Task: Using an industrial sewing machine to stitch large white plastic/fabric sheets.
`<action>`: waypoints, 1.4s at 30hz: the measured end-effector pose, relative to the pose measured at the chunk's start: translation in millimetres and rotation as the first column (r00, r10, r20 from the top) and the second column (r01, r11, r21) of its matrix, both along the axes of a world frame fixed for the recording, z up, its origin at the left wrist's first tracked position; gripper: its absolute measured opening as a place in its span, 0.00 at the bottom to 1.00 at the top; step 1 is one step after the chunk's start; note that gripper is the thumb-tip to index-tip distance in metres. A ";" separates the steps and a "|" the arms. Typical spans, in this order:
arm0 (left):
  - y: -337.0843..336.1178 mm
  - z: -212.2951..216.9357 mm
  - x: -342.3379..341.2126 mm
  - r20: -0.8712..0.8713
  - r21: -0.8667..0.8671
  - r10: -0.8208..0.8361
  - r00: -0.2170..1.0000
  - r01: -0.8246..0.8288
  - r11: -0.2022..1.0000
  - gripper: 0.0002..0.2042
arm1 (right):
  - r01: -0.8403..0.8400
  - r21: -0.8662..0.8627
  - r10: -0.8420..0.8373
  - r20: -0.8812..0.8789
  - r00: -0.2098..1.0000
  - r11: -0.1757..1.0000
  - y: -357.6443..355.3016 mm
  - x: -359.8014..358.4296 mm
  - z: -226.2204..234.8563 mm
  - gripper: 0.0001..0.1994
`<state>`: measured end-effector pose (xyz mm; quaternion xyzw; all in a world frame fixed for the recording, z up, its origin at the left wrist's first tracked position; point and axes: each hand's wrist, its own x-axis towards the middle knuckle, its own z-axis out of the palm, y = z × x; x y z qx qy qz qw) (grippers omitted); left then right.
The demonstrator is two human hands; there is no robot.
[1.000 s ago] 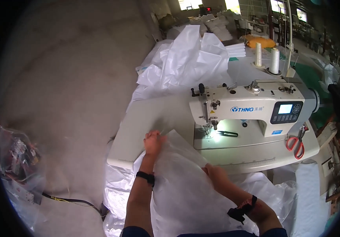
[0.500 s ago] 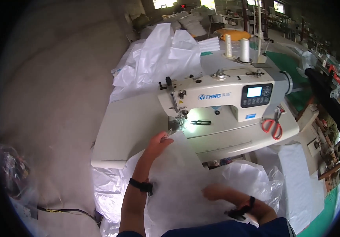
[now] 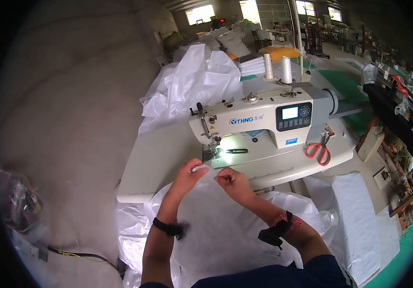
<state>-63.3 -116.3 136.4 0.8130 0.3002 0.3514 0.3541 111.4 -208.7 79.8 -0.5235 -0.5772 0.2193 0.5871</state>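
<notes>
A thin white sheet hangs over the front edge of the sewing table, down toward my lap. My left hand pinches its upper edge, where a small fold shows between thumb and fingers. Close by on the right, my right hand is closed with its fingertips at the same edge; the exact grip is partly hidden. Both hands are just in front of the needle area of a white sewing machine, whose lamp is lit. Black thread snips lie on the machine bed beside the needle.
Red-handled scissors lie at the right end of the table. Two white thread cones stand behind the machine. Crumpled white sheeting is heaped at the back left. More white sheets hang at the right.
My right hand has moved up and left from over the lower part of the sheet to its upper edge beside my left hand. The left keeps its pinch. The view has shifted slightly.
</notes>
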 end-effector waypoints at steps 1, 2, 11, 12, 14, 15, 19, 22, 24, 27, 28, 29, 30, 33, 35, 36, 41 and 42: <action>0.5 0.3 -5.2 0.041 -0.008 -0.037 0.999 0.037 0.999 0.11 | 0.083 0.156 -0.115 0.210 0.971 0.984 1.3 -0.6 -1.4 0.09; 0.7 0.5 -9.9 0.029 -0.020 -0.053 0.998 0.053 0.998 0.11 | 0.107 0.292 -0.165 0.182 0.969 0.950 2.4 -0.7 -1.2 0.09; -1.0 10.5 -12.1 0.076 -0.339 -0.021 0.997 0.045 0.940 0.08 | -0.080 0.078 0.092 -0.155 0.984 0.994 -0.4 -14.2 9.7 0.08; 0.4 10.9 -12.2 0.099 -0.342 -0.024 0.995 0.057 0.938 0.08 | -0.074 0.029 0.077 -0.107 0.991 0.997 -1.0 -15.8 8.7 0.09; 5.0 8.3 -12.3 0.096 -0.348 -0.016 0.995 0.048 0.936 0.08 | -0.024 0.039 0.025 -0.019 1.000 0.999 1.2 -19.8 5.6 0.12; 8.3 5.3 -12.0 0.069 -0.351 -0.005 0.998 0.029 0.936 0.08 | 0.015 0.100 -0.017 0.016 1.000 0.995 3.8 -22.0 3.4 0.15; 22.4 -16.2 -4.2 0.050 -0.419 0.066 0.997 -0.039 0.907 0.09 | 0.163 0.414 -0.338 0.395 0.854 0.896 16.0 -31.0 -10.3 0.24; 30.1 -30.8 3.3 0.065 -0.560 0.100 0.993 -0.047 0.827 0.09 | 0.186 0.204 -0.273 0.610 0.744 0.961 22.7 -32.2 -22.4 0.28; 31.9 -38.7 8.0 0.051 -0.557 0.117 0.992 -0.069 0.828 0.09 | 0.201 0.170 -0.262 0.703 0.661 0.965 27.5 -31.1 -28.8 0.28; 37.1 -49.4 11.8 0.112 -0.623 0.184 0.977 -0.075 0.778 0.09 | 0.218 0.143 -0.248 0.763 0.597 0.965 35.7 -28.4 -34.9 0.29; 41.3 -53.4 12.6 0.178 -0.634 0.169 0.969 -0.019 0.773 0.09 | 0.222 0.136 -0.243 0.772 0.588 0.966 38.5 -27.4 -36.3 0.29; 46.9 -58.2 13.6 0.093 -0.574 0.153 0.984 -0.072 0.815 0.09 | 0.226 0.100 -0.218 0.777 0.591 0.969 42.1 -26.5 -37.3 0.28; 55.6 -62.2 13.8 0.026 -0.493 0.103 0.994 -0.077 0.867 0.10 | 0.231 0.064 -0.193 0.781 0.594 0.971 45.4 -25.6 -38.2 0.28; 85.7 -77.9 19.5 -0.085 -0.241 0.015 0.996 -0.035 0.970 0.10 | 0.264 -0.048 -0.124 0.795 0.594 0.963 57.0 -22.7 -40.0 0.25; 102.9 -89.4 28.4 -0.194 -0.042 0.010 0.981 -0.019 0.999 0.10 | 0.291 -0.141 -0.059 0.809 0.584 0.946 66.1 -20.5 -40.8 0.24; 108.9 -94.8 34.6 -0.277 0.072 0.036 0.960 -0.017 0.997 0.10 | 0.301 -0.197 -0.014 0.817 0.577 0.933 71.1 -19.3 -41.1 0.23; 117.8 -99.3 50.9 -0.468 0.320 0.293 0.834 -0.149 0.936 0.12 | 0.327 -0.276 0.040 0.815 0.579 0.904 87.3 -17.4 -46.3 0.23; 114.9 -97.2 49.3 -0.429 0.446 0.340 0.837 -0.130 0.885 0.12 | 0.332 -0.283 0.045 0.817 0.575 0.900 88.8 -18.1 -47.9 0.23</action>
